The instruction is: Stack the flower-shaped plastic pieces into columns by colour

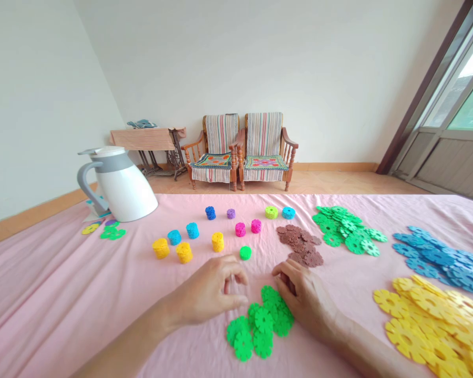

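My left hand (215,289) hovers over the pink cloth, its fingers bent and the thumb apart from them, with nothing visible between. My right hand (305,294) is low over the cloth, its fingers curled in close to the thumb; whatever they may hold is hidden. Between and below both hands lies a loose heap of green flower-shaped plastic discs (263,320), and the right hand overlaps its edge. Just beyond my fingertips stands a small green stack of discs (245,253). A yellow stack (217,242) is behind the left hand, and a brown disc pile (301,244) is past the right.
Several short disc stacks, among them a pink stack (240,229) and a light-blue stack (192,230), dot the cloth (142,304). Rightward lie green (349,228), blue (443,257) and yellow (437,320) disc piles. A white jug (124,186) stands left; two chairs (238,152) are beyond.
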The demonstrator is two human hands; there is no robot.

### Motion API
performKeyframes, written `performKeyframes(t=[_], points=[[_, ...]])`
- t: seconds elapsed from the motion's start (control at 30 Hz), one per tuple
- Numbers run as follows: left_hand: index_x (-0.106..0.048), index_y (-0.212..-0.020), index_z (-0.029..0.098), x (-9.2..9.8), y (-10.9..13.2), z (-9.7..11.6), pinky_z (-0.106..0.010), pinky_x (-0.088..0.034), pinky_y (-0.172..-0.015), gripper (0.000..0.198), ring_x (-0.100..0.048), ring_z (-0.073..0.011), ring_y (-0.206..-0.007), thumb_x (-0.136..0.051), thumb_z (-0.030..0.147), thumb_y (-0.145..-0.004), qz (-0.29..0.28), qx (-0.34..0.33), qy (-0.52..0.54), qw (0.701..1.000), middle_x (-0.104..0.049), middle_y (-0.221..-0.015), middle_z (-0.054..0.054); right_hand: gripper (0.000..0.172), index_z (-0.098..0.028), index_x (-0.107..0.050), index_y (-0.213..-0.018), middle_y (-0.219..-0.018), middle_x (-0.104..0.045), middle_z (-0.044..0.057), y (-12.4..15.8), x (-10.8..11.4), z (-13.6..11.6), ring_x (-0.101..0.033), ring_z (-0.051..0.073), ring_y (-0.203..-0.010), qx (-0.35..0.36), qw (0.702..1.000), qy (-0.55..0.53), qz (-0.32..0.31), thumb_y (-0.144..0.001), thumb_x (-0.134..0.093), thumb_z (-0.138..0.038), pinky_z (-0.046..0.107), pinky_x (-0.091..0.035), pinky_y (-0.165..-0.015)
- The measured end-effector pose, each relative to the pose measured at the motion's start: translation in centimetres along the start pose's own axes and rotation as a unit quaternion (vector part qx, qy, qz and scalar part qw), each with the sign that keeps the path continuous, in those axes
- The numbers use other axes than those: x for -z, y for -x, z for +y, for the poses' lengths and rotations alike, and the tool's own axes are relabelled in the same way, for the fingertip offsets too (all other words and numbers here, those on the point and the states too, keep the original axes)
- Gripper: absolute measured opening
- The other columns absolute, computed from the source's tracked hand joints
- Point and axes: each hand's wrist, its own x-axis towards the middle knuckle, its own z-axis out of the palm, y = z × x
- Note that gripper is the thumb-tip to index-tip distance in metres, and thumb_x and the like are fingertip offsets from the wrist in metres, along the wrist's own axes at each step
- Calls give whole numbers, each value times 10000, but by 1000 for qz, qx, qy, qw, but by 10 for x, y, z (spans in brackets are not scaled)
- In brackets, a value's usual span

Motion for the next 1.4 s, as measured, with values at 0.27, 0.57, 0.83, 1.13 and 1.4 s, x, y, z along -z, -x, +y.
performKeyframes(t=[0.27,0.57,0.83,1.13,1.4], points=[[-620,-823,191,-27,4,24,-219,-364,-604,271,-507,-133,-709,-775,182,-600,-38,2,0,999,-516,-766,39,130,-198,-573,-836,-716,-555,-1,-1,2,-2,-489,127,-591,-1,1000,-1,-4,-828,-451,-154,247,-312,-552],[-624,-820,200,-27,2,22,-242,-376,-601,202,-510,-146,-691,-665,132,-635,-31,2,1,1000,-540,-779,18,131,-198,-571,-824,-722,-562,2,0,3,-3,-503,132,-607,3,1000,0,-2,-827,-447,-153,252,-326,-568],[-627,-843,194,10,-6,-32,-252,-389,-624,146,-518,-158,-694,-623,177,-698,113,33,-64,991,-546,-784,9,137,-201,-572,-829,-728,-557,-1,0,1,0,-490,128,-602,1,1000,-3,-1,-837,-442,-161,249,-315,-559],[-633,-839,186,9,-8,-53,-229,-363,-563,151,-499,-129,-616,-640,219,-692,99,48,-62,992,-546,-787,17,134,-200,-574,-820,-727,-564,0,1,2,-2,-508,130,-618,2,1000,0,1,-829,-447,-157,250,-327,-576],[-639,-858,190,10,-9,-49,-234,-385,-596,158,-518,-141,-651,-631,212,-701,86,53,-69,992,-570,-797,8,151,-196,-581,-820,-726,-568,7,0,2,-2,-495,124,-598,10,1000,-5,6,-834,-433,-165,246,-327,-558]])
